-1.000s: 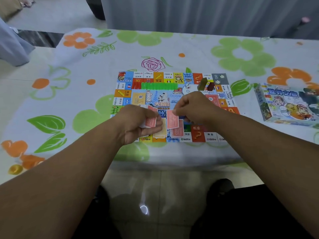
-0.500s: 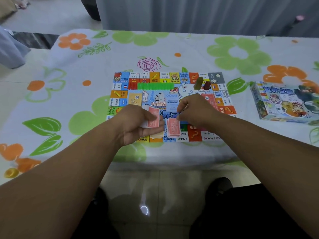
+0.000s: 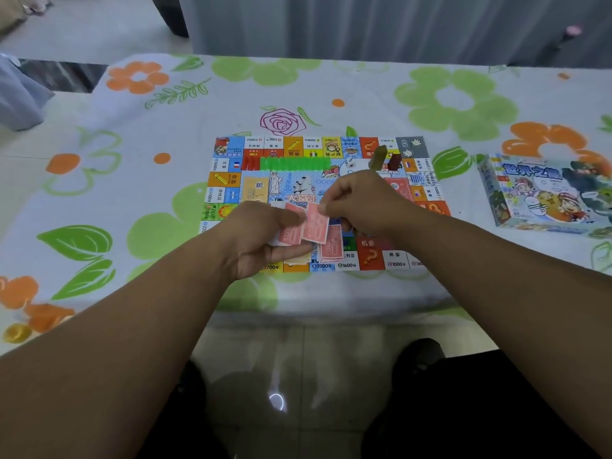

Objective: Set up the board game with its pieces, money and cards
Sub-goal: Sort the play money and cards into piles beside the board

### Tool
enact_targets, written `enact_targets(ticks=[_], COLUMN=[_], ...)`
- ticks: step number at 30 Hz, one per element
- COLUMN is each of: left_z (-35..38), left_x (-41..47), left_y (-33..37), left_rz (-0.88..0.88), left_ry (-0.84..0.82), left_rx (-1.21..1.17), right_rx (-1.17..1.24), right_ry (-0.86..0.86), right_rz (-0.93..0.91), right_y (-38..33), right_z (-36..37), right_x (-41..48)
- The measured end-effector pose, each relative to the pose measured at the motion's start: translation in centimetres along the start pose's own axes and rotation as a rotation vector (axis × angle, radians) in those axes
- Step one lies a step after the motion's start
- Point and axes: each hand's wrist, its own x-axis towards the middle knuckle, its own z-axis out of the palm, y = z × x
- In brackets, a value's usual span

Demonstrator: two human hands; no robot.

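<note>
The colourful game board (image 3: pixel 231 167) lies flat on the flowered tablecloth. My left hand (image 3: pixel 261 236) holds a small stack of red notes (image 3: pixel 289 231) over the board's near edge. My right hand (image 3: pixel 364 200) pinches one red note (image 3: pixel 316 225) by its top edge, just above that stack. A pile of red notes (image 3: pixel 331 248) lies on the board below, with a pale yellow pile (image 3: pixel 299 259) partly hidden under my left hand. A row of green houses (image 3: pixel 294 163), a white die (image 3: pixel 350 162) and two upright pawns, green (image 3: pixel 378 158) and dark red (image 3: pixel 394 161), stand near the board's far side.
The game box (image 3: pixel 543 193) rests on the table to the right of the board. The table's near edge (image 3: pixel 331 313) runs just in front of my forearms, with tiled floor below. A grey curtain hangs behind the table.
My right hand left the red pile on the board and now pinches another red note at the stack in my left hand. The view shifted slightly.
</note>
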Motion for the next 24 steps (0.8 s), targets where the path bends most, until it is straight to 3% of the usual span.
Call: enact_targets(ticks=[5, 14, 18, 24], left_z=[-0.6, -0.1, 0.1, 0.3], left_x=[0.1, -0.3, -0.2, -0.2], left_y=[0.1, 0.1, 0.1, -0.1], left_rz=[-0.007, -0.007, -0.001, 0.009], left_ry=[0.044, 0.000, 0.014, 0.002], left_rx=[-0.075, -0.069, -0.042, -0.013], right_rx=[-0.117, -0.181, -0.116, 0.008], right_ry=[-0.057, -0.021, 0.012, -0.071], right_rz=[0.092, 0.067, 0.006, -0.028], right_y=[1.3, 1.6, 1.2, -0.1], right_z=[-0.5, -0.3, -0.2, 0.6], right_x=[0.1, 0.5, 0.3, -0.4])
